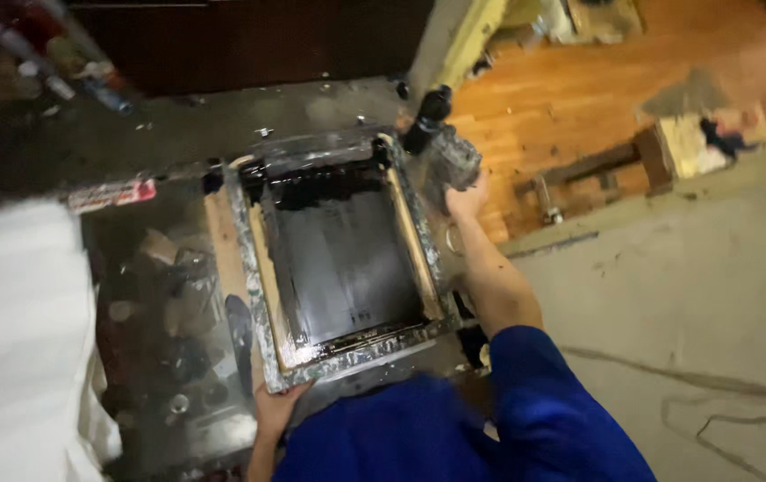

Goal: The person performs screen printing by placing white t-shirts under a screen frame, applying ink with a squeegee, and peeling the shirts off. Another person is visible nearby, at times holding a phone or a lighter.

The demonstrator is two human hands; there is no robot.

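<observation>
Left hand point(278, 406) gripping near corner of inked screen frame point(338, 254); right hand point(465, 198) clutching spray bottle point(445, 147); steadying frame firmly advisable.

Grey concrete floor point(686, 295) (orange planks point(570, 107) beyond)

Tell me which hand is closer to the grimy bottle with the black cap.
Right. The right hand grips the bottle from below, beside the frame's far right corner. The left hand holds the ink-covered screen frame at its near left corner, far from it.
</observation>
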